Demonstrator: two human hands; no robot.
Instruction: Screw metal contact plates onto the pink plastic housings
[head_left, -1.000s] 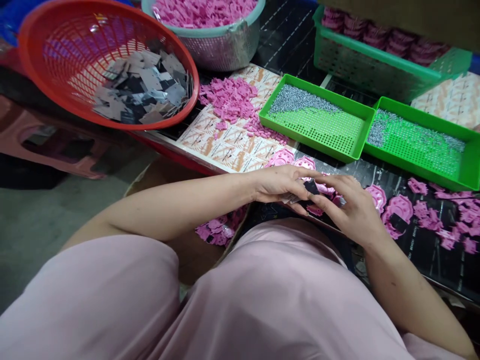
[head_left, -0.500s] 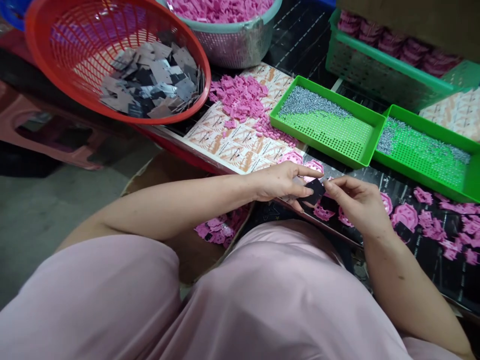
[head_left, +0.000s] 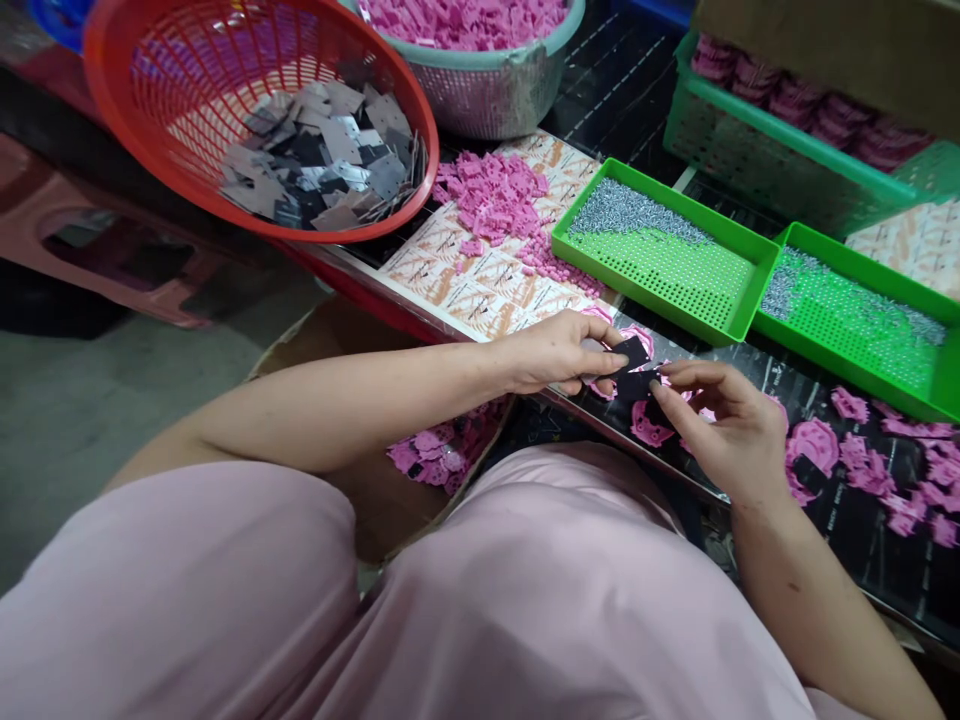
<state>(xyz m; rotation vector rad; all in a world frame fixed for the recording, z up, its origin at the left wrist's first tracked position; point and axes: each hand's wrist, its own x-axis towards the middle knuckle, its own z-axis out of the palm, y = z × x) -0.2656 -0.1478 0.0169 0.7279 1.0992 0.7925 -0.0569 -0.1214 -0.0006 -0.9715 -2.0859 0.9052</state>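
My left hand (head_left: 559,352) pinches a small dark square plate (head_left: 634,353) at the table's near edge. My right hand (head_left: 724,425) meets it from the right, its fingertips closed on a second dark piece (head_left: 637,385) just below the first. Round pink plastic parts (head_left: 646,428) lie on the dark table surface under and beside both hands. More pink parts (head_left: 814,442) are scattered to the right of my right hand.
A red basket (head_left: 150,60) of grey square plates stands at the back left. A grey bowl (head_left: 487,90) holds pink pieces, with a loose pink pile (head_left: 491,195) before it. Two green trays (head_left: 750,290) (head_left: 930,290) hold small metal pins. A green crate (head_left: 765,165) is behind. A cardboard box (head_left: 442,455) of pink parts sits below.
Both hands rose slightly from the table edge. The dark plate, earlier half hidden between the fingers, now shows plainly, with a second dark piece at my right fingertips. The view drifted left.
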